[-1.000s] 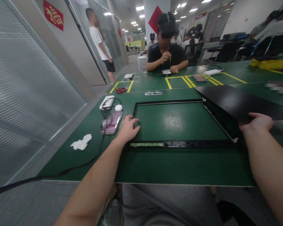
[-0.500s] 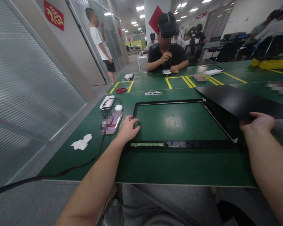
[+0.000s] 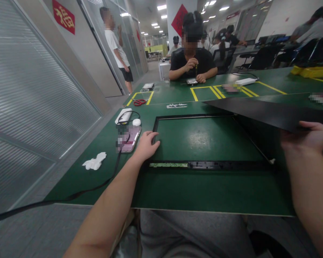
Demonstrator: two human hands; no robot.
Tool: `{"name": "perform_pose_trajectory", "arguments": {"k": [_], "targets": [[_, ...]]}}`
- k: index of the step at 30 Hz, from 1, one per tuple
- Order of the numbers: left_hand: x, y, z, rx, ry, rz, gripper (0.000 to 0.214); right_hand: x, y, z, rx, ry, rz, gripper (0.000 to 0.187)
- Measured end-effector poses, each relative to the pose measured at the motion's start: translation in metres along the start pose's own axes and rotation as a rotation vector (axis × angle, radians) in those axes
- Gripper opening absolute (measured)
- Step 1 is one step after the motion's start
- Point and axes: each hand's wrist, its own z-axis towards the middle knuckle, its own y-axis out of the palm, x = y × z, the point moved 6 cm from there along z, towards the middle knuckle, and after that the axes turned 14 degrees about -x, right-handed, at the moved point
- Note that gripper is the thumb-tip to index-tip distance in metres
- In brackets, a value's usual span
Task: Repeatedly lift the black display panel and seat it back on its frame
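Note:
A black rectangular monitor frame (image 3: 231,165) lies on the green table, its middle open to the tabletop. Along its near bar runs a green circuit strip (image 3: 168,165). My left hand (image 3: 146,146) is closed on the frame's left side, thumb and fingers at the inner edge. At the right, my right hand (image 3: 309,138) grips a thin, dark flat screen panel (image 3: 269,113) by its near edge, thumb on top and the other fingers underneath. The panel is raised and tilted above the frame's right side, hiding part of it.
Left of the frame are a phone (image 3: 133,140), a white round case (image 3: 136,122), a white power bank (image 3: 123,116) with a cable and a crumpled tissue (image 3: 94,162). Red scissors (image 3: 139,102) and small white pieces (image 3: 177,105) lie farther back. A person (image 3: 192,61) works across the table.
The panel's far left corner has shifted left over the frame, and the panel looks more edge-on. My right hand has moved right and slightly up with it. My left hand stays put.

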Motion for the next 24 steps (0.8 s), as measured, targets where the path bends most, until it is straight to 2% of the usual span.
{"name": "perform_pose_trajectory", "arguments": {"k": [3, 5, 10, 13, 15, 18, 21, 24], "targets": [[0.0, -0.007, 0.001, 0.054, -0.003, -0.079, 0.041, -0.008, 0.02, -0.015, -0.067, 0.033, 0.03, 0.007], [-0.002, -0.01, 0.001, 0.096, -0.032, -0.21, 0.04, -0.014, 0.031, -0.024, -0.138, 0.019, 0.013, 0.007], [-0.003, -0.014, 0.0, 0.221, -0.066, -0.793, 0.039, -0.018, 0.052, -0.042, -0.217, 0.067, -0.028, 0.009], [0.0, -0.011, -0.002, 0.183, -0.125, -1.145, 0.044, -0.017, 0.061, -0.05, -0.289, 0.132, -0.1, 0.03], [0.007, -0.008, -0.003, 0.074, -0.157, -1.297, 0.045, -0.015, 0.065, -0.052, -0.358, 0.181, -0.158, 0.04], [0.014, -0.01, -0.006, -0.035, -0.136, -1.337, 0.044, -0.009, 0.066, -0.05, -0.392, 0.254, -0.246, 0.048], [0.011, -0.016, -0.008, 0.01, -0.127, -1.299, 0.052, -0.003, 0.07, -0.052, -0.399, 0.314, -0.254, 0.05], [0.004, -0.02, -0.008, 0.078, -0.123, -1.313, 0.061, -0.005, 0.083, -0.063, -0.463, 0.334, -0.232, 0.052]]}}
